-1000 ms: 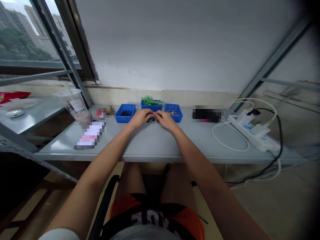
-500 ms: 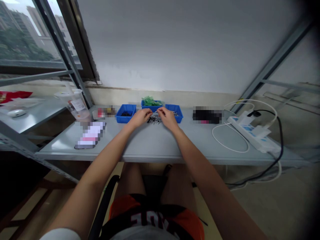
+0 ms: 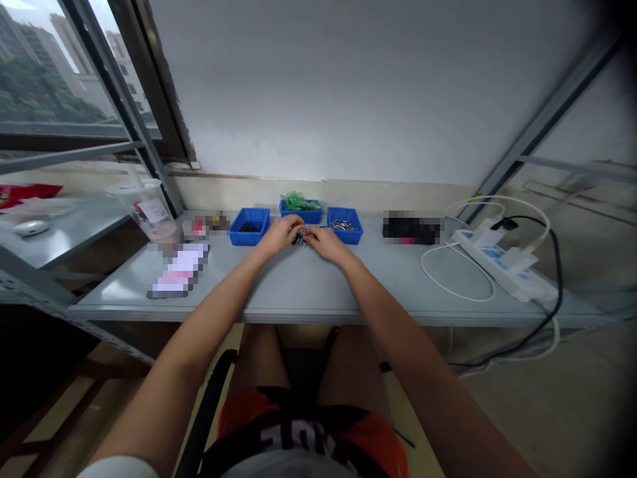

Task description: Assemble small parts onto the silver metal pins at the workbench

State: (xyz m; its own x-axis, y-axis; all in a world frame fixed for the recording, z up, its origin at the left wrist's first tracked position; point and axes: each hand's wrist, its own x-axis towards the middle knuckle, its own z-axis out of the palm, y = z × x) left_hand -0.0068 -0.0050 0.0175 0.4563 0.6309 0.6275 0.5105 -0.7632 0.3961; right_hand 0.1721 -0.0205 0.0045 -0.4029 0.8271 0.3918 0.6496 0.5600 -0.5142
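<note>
Between my hands lies a small pile of silvery metal pieces (image 3: pixel 301 239) on the grey table, partly hidden by my fingers. My left hand (image 3: pixel 286 232) is closed in a pinch at the pile's upper left; what it holds is too small to name. My right hand (image 3: pixel 321 241) reaches over the pile's right side, fingers closed together, their tips on or just above the pieces. A blue tray (image 3: pixel 249 238) with dark small parts stands to the left, a blue tray (image 3: pixel 345 236) with metal pieces to the right, and a third blue tray (image 3: pixel 301 216) with green packets behind.
A phone (image 3: pixel 180 269) and a lidded cup (image 3: pixel 152 212) are on the left. A blurred black object (image 3: pixel 412 229) lies right of the trays. Farther right, a white power strip (image 3: pixel 507 265) has plugs and looping cables. The table's front edge (image 3: pixel 303 317) runs before me.
My right hand has moved left and slightly down from beside the right tray onto the pile, uncovering that tray. My left hand stays nearly in place. The view has shifted slightly.
</note>
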